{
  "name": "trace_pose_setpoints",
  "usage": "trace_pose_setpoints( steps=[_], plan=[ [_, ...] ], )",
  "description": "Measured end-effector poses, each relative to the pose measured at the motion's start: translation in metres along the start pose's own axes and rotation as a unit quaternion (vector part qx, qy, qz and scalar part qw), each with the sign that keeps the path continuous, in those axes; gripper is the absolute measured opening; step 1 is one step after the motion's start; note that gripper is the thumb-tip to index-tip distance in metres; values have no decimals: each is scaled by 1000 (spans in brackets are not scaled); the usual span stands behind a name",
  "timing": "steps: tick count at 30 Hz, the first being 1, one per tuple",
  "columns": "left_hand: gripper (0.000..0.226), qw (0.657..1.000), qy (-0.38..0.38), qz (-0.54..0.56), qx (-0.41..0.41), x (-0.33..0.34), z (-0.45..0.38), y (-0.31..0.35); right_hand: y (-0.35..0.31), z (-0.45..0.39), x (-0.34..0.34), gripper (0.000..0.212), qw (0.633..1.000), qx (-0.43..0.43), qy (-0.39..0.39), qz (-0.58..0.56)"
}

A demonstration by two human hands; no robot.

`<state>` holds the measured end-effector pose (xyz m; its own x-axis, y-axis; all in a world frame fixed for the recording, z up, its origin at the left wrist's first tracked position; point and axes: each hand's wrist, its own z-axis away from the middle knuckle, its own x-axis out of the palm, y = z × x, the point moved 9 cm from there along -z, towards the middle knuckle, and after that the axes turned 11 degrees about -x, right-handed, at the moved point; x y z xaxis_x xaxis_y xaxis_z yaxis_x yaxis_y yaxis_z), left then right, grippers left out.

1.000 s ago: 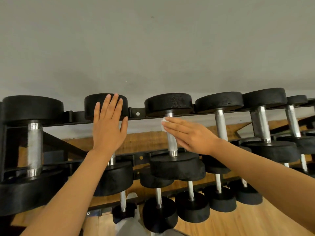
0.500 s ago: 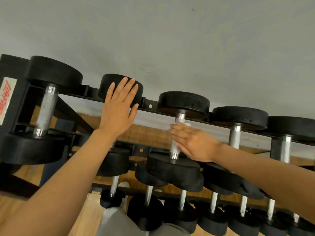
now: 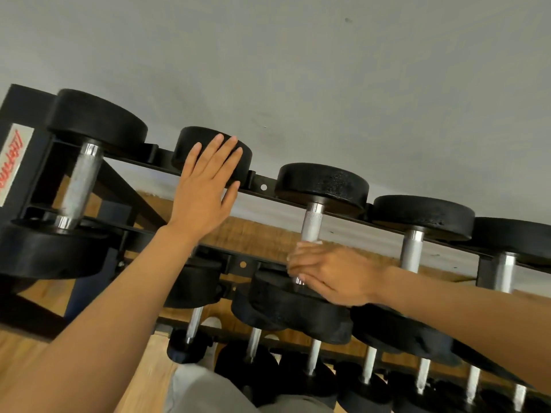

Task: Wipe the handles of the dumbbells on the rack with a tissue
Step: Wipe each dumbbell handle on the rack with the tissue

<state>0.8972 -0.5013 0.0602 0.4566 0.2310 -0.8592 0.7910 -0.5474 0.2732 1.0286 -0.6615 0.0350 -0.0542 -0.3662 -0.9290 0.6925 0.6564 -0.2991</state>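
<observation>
Black dumbbells with silver handles lie in rows on a black rack [image 3: 264, 187]. My right hand [image 3: 331, 274] wraps around the lower part of the third top-row dumbbell's handle [image 3: 311, 225], with a sliver of white tissue [image 3: 318, 242] showing at the top of the fingers. Most of the tissue is hidden inside the hand. My left hand [image 3: 205, 189] lies flat with straight fingers on the far head of the second dumbbell [image 3: 241, 162], covering its handle.
A larger dumbbell [image 3: 80, 180] sits at the rack's left end beside a label plate [image 3: 12, 165]. More dumbbells [image 3: 413, 248] continue to the right, and smaller ones [image 3: 368, 368] fill the lower tier. A grey wall is behind and wooden floor below.
My right hand slid down the handle from near the far head to its lower part. The left hand stayed on the second dumbbell. The camera shifted left and tilted.
</observation>
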Motion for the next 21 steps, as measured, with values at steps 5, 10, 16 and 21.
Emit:
trace_pose_setpoints(
  steps=[5,10,16,21],
  plan=[
    [56,1000,11,0,-5,1,0,-1,-4,0,10,46,994,-66,-75,36],
    [55,1000,15,4,-2,1,0,-1,40,-6,-36,43,979,5,48,196],
    [54,1000,24,15,-6,0,1,-1,15,14,-6,43,998,-1,53,36],
    [53,999,26,18,-11,-1,1,-1,-5,26,18,41,993,-118,1,-31]
  ],
)
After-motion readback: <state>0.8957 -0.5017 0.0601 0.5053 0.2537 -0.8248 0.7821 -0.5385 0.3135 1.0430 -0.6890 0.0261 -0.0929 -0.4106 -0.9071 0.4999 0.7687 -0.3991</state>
